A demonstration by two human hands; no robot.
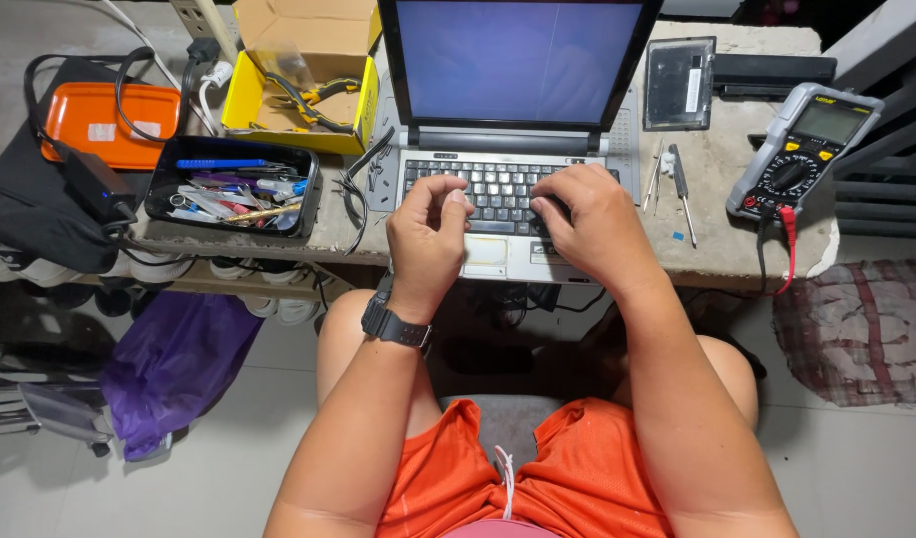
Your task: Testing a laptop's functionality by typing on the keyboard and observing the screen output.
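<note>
the left hand [428,231] hovers over the laptop [508,149], fingers curled in narrow, pinching something small and pale at the fingertips; what it is cannot be told. the right hand [590,224] rests half closed on the keyboard [488,187], holding nothing visible. the laptop sits open on a concrete bench [722,159], screen blue. a black tray of tools [234,187] lies to the left, a multimeter [805,149] to the right.

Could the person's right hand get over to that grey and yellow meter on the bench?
Probably yes: the right hand rests on the laptop, and only small screwdrivers lie flat on the bench between it and the multimeter.
</note>
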